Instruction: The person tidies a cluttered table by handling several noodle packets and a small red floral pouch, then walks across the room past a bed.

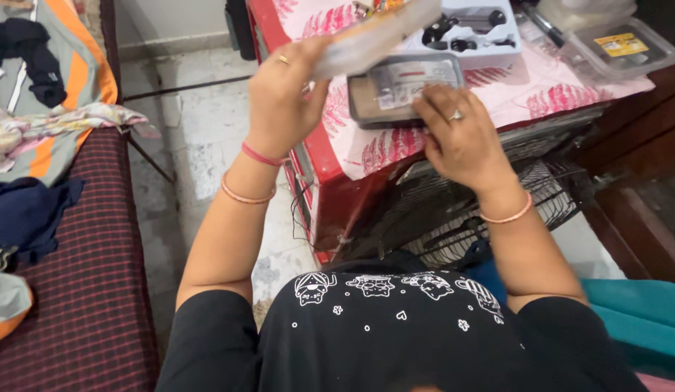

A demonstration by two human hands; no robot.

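While the left hand (pixel 283 91) is raised and clenched around one end of a blurred flat packet (pixel 377 36) that slants up and away from it, the right hand (pixel 461 134) rests with spread fingers on the near edge of a grey rectangular tray (pixel 395 91), not gripping it. The tray lies between both hands on a pink-patterned cloth (pixel 540 87). Beyond the right hand sits a white box of black parts (pixel 471 29); below it, a black wire fan grille (pixel 490 203).

left hand (pixel 283 94): raised, gripping | right hand (pixel 461 138): fingers seemingly pressing down
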